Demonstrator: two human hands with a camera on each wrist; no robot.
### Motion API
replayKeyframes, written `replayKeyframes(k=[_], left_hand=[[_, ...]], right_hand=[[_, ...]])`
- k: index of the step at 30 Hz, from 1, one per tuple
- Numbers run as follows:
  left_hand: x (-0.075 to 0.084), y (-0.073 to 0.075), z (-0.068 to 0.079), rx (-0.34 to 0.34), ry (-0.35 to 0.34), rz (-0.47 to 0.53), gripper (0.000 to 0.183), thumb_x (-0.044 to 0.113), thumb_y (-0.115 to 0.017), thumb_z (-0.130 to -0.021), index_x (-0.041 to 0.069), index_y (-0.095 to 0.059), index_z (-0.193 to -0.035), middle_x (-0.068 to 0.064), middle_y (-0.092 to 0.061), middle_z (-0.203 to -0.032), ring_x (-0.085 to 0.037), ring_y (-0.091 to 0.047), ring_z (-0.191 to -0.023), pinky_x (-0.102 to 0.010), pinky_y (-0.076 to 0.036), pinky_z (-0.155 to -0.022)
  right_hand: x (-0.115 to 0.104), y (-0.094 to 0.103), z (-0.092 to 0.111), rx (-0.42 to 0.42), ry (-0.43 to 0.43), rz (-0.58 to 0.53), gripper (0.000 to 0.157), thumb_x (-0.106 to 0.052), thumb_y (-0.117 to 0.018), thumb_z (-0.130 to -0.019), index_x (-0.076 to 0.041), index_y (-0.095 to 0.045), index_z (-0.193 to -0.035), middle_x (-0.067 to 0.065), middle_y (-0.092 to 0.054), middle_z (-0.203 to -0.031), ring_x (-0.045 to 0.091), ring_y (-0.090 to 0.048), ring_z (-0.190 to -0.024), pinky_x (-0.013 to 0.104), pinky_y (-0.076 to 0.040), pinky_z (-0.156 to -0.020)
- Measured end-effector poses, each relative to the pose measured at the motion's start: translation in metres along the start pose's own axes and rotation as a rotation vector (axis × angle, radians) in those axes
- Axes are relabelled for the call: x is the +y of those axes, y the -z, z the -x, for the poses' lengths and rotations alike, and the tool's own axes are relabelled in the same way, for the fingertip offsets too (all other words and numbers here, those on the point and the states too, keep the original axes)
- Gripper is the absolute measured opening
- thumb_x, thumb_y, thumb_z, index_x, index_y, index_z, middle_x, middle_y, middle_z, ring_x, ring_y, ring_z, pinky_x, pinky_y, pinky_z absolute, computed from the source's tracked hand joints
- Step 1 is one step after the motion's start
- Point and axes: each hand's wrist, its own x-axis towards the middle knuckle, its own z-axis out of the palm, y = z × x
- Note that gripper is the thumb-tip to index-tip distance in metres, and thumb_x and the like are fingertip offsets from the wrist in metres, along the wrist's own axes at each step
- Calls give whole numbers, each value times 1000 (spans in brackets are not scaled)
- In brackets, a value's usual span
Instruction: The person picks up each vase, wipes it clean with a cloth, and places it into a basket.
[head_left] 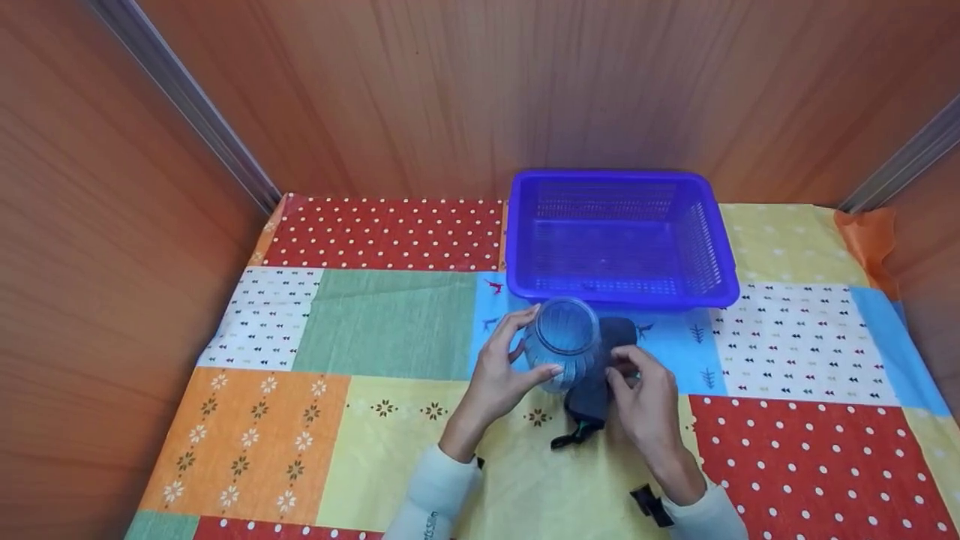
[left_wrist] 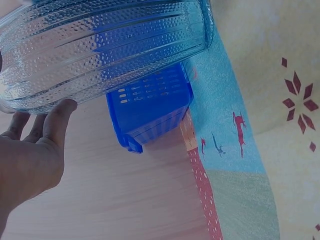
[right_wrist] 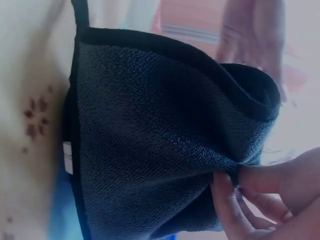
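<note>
A clear ribbed glass jar [head_left: 564,337] is gripped by my left hand [head_left: 504,375], thumb on the near side and fingers on the far left side. Its dimpled, ribbed wall fills the top of the left wrist view, with fingertips against it. Beside the jar, a dark grey fleecy cloth [right_wrist: 160,135] with black edging hangs from my right hand [head_left: 646,394]. Thumb and fingers pinch a fold of it in the right wrist view. A black strap dangles from the cloth's lower end. Whether cloth and jar touch is hard to tell.
Just beyond the hands stands a blue-purple plastic basket [head_left: 622,296] with slotted walls. A patchwork-patterned tablecloth [head_left: 397,322] covers the table. Wood-grain panels [head_left: 420,97] rise at the back and both sides.
</note>
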Motion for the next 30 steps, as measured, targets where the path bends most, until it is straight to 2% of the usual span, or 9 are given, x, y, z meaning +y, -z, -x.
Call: replayKeyframes(k=[5, 8, 12, 15, 18, 21, 30], left_hand=[[1, 0, -1, -1, 2, 1, 75, 17, -90, -86, 13, -54, -152, -2, -50, -159, -25, -47, -147, -54, -49, -112], [1, 0, 0, 1, 3, 1, 75, 16, -91, -86, 13, -54, -152, -1, -51, -158, -25, -47, -147, -53, -50, -112], [1, 0, 1, 4, 6, -1, 75, 18, -91, -86, 13, -55, -151, -1, -51, -158, -25, -48, -146, -53, -50, -111], [2, 0, 1, 5, 3, -1, 75, 18, -90, -86, 13, -54, -152, -2, -52, -157, -26, -48, -146, -52, -50, -111], [3, 0, 1, 7, 2, -1, 75, 18, -90, -86, 14, -54, -152, -2, -52, -157, -26, -49, -145, -52, -50, -111], [4, 0, 1, 9, 7, -2, 75, 19, -90, -87, 14, -54, -152, -2, -52, -157, -26, -49, -145, -52, -50, -111], [2, -1, 2, 8, 7, -6, 74, 21, -90, -87, 14, -54, -151, -1, -51, -158, -26, -49, -146, -51, -50, -111]], right_hand=[[-16, 7, -1, 26, 28, -8, 18, 11, -70, -95, 5, -74, -111, 16, -72, -101, 30, -71, -91, 13, -56, -82], [-24, 9, -1, 38, 55, -2, 17, 10, -71, -95, 4, -74, -111, 15, -72, -101, 30, -72, -90, 6, -50, -81], [-31, 10, -2, 48, 80, 7, 16, 8, -72, -96, 3, -75, -111, 15, -72, -101, 28, -71, -90, 7, -51, -80], [-34, 10, -3, 46, 82, 22, 16, 7, -72, -96, 3, -75, -112, 14, -72, -101, 28, -71, -91, 15, -57, -81], [-35, 10, -4, 35, 78, 37, 17, 7, -72, -96, 4, -75, -112, 15, -72, -102, 28, -71, -92, 31, -64, -83], [-35, 11, -4, 25, 81, 46, 17, 7, -72, -96, 4, -75, -113, 16, -72, -102, 29, -71, -92, 44, -64, -84], [-35, 11, -3, 15, 73, 70, 18, 7, -71, -97, 5, -73, -114, 17, -71, -104, 31, -71, -94, 49, -63, -87]])
